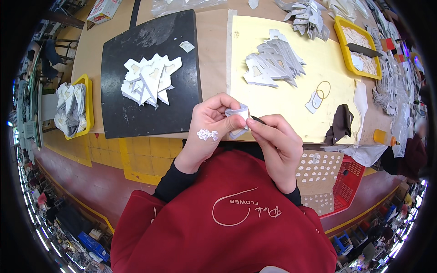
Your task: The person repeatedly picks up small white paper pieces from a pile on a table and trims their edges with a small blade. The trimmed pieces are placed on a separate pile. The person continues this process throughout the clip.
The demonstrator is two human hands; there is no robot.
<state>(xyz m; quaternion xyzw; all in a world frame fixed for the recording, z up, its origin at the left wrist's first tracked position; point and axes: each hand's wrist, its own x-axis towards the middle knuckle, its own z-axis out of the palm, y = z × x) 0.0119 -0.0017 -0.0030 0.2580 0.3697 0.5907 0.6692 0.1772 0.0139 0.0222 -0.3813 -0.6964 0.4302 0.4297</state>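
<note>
Close to the table's near edge, both hands meet on a small folded grey-and-white cut piece (237, 119), which looks like a shoe-upper part. My left hand (207, 123) is closed, pinching the piece between thumb and fingers. Small white patches (207, 134) cling to the skin near its thumb. My right hand (278, 139) is closed too, its thumb and forefinger pinched at the piece's right edge. A dark narrow thing (257, 119) shows by those fingertips; its kind is unclear. Beyond lies a fanned stack of grey pieces (275, 61) on a pale yellow sheet (291, 111).
At left, a black board (120, 116) bears a heap of white-grey pieces (152, 79). Yellow trays stand at far left (89, 107) and far right (340, 43). A tan ring (323, 90), dark cloth (340, 123) and glue-coloured bottle (383, 137) lie rightward. Below is a red crate (350, 182).
</note>
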